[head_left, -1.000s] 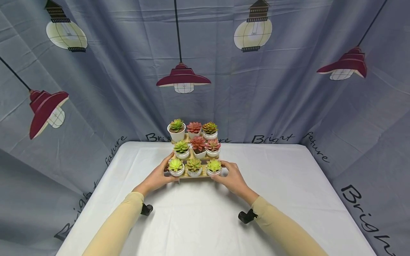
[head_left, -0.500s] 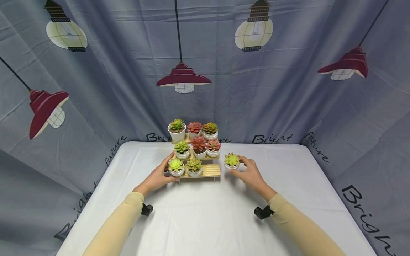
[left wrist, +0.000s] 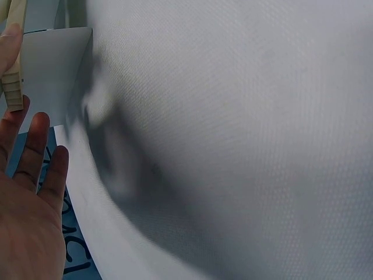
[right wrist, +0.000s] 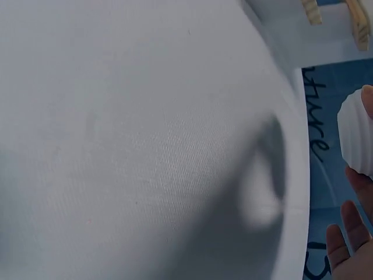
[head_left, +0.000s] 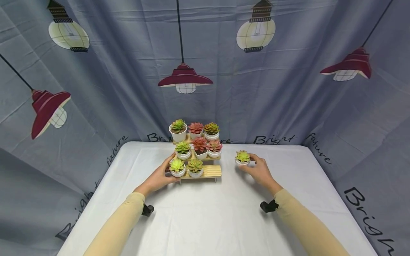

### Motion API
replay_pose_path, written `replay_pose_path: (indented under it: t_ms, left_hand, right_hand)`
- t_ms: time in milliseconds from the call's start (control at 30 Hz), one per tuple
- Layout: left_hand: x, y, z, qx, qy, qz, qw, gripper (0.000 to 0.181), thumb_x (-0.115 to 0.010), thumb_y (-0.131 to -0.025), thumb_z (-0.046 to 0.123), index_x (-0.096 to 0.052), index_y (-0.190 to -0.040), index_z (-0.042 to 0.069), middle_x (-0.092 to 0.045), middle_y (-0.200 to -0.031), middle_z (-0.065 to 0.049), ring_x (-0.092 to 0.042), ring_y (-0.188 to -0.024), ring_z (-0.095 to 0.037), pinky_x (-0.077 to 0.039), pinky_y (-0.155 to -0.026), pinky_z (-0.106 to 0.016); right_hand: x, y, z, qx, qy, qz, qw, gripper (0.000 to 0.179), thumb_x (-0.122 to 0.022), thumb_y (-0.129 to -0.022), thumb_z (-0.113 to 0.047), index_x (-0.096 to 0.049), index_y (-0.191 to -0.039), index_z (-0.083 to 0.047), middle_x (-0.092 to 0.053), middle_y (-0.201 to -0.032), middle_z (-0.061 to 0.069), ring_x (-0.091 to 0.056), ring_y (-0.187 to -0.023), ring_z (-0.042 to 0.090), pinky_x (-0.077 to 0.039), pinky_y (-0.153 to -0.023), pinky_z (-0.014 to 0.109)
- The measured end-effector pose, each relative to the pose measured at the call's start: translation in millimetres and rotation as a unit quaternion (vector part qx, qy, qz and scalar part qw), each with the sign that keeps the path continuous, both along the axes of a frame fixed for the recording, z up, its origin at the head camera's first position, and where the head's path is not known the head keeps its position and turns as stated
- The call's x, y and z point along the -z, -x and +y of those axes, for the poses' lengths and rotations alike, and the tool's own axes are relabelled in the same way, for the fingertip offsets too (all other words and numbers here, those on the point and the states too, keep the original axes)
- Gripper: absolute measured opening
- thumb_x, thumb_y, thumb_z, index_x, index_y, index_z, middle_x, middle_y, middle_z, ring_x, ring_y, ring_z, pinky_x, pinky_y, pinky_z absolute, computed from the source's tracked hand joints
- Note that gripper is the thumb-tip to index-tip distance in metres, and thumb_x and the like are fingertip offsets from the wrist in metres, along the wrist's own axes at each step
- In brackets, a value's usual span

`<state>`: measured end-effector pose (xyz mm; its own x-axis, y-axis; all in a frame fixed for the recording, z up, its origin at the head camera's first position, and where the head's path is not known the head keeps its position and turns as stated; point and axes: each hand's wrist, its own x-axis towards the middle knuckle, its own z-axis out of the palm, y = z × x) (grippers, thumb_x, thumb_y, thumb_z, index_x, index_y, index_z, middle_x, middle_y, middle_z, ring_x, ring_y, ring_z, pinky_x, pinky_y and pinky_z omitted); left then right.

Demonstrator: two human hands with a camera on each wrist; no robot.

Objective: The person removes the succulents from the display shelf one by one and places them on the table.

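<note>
A three-tier wooden plant stand [head_left: 211, 171] bears several small potted succulents, green ones and red ones. At its lower left end my left hand [head_left: 159, 179] grips the lowest board, beside a light-green succulent [head_left: 177, 166]. In the left wrist view the thumb lies on the wooden board [left wrist: 14, 87] and a fingertip touches its edge. To the right of the stand, my right hand [head_left: 260, 171] pinches a yellow-green potted succulent [head_left: 242, 156] between thumb and fingers. Its ribbed white pot [right wrist: 354, 135] appears off the table in the right wrist view; the plant itself is hidden there.
The white-covered table [head_left: 205, 220] spreads in front of and beside the stand. A grey-blue curtain [head_left: 272, 92] printed with lamps and lettering hangs close behind the table and along its sides.
My right hand has lifted the yellow-green succulent off the right end of the lowest board and carried it to the right. The left hand keeps its place on the stand.
</note>
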<state>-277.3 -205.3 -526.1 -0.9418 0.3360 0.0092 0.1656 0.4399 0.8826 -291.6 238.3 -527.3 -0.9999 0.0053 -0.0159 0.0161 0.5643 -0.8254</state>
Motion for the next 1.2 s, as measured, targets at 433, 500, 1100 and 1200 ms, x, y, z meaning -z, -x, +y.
replay_pose_path:
  t_ms: [433,500,1100,1200]
  left_hand:
    - [0.9,1.9,-0.7,0.005,0.025,0.002,0.9997,0.113,-0.088,-0.084,0.025,-0.011,-0.163,0.046,-0.04,-0.158,-0.014,-0.049,-0.136,-0.033,-0.036,-0.112,-0.055]
    - [0.5,1.9,-1.0,0.005,0.023,0.0,0.9997,0.113,-0.088,-0.083,0.025,-0.011,-0.163,0.046,-0.04,-0.158,-0.014,-0.049,-0.136,-0.032,-0.036,-0.113,-0.055]
    - [-33.7,-17.5,7.8,0.01,0.012,-0.004,0.9999,0.107,-0.083,-0.087,0.007,-0.013,-0.167,0.021,-0.042,-0.154,-0.024,-0.05,-0.132,-0.041,-0.036,-0.111,-0.06]
    - [-24.1,-11.6,6.6,0.004,0.015,-0.006,0.9999,0.109,-0.084,-0.086,0.006,-0.012,-0.167,0.023,-0.044,-0.153,-0.023,-0.051,-0.131,-0.041,-0.036,-0.111,-0.059]
  right_hand:
    - [14.3,14.2,3.9,0.002,-0.018,0.0,0.9998,0.088,-0.081,-0.087,-0.041,-0.041,-0.153,0.0,-0.047,-0.148,0.024,-0.034,-0.14,0.042,-0.026,-0.115,0.059]
    - [16.2,15.9,4.5,0.003,-0.031,0.0,0.9995,0.088,-0.081,-0.087,-0.042,-0.041,-0.154,0.0,-0.048,-0.148,0.024,-0.034,-0.14,0.043,-0.026,-0.115,0.059]
    - [24.3,20.1,15.6,0.009,-0.088,-0.009,0.9961,0.087,-0.078,-0.09,-0.043,-0.038,-0.156,-0.002,-0.046,-0.152,0.022,-0.031,-0.14,0.047,-0.021,-0.114,0.064]
    - [25.2,21.1,17.5,0.012,-0.087,-0.014,0.9961,0.088,-0.078,-0.09,-0.044,-0.038,-0.157,-0.003,-0.046,-0.152,0.022,-0.031,-0.14,0.047,-0.021,-0.114,0.065]
